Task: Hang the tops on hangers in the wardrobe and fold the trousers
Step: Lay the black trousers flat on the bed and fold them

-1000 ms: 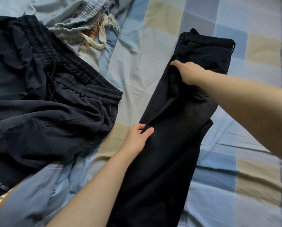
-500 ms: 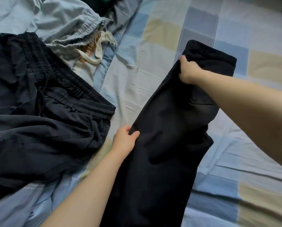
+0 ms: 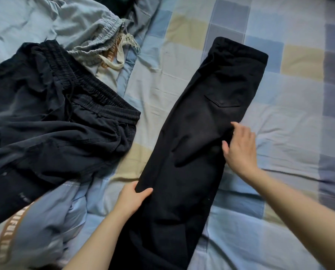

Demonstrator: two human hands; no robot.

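Observation:
Black trousers (image 3: 199, 133) lie folded lengthwise on the checked bedsheet (image 3: 291, 117), waistband at the far end and a back pocket facing up. My left hand (image 3: 132, 197) pinches their left edge near the lower middle, thumb on top. My right hand (image 3: 239, 147) rests on their right edge at the crotch, fingers spread and touching the cloth. The legs run off the bottom of the view.
Dark navy drawstring trousers (image 3: 51, 129) lie spread at the left. Light grey-blue drawstring trousers (image 3: 88, 34) are bunched behind them. A light blue garment with brown lettering (image 3: 26, 227) lies at the lower left. Bare sheet shows to the right.
My right hand let go of the waistband and came down to the trousers' right edge. My left hand slid lower along the left edge. The trousers now lie flatter and straighter.

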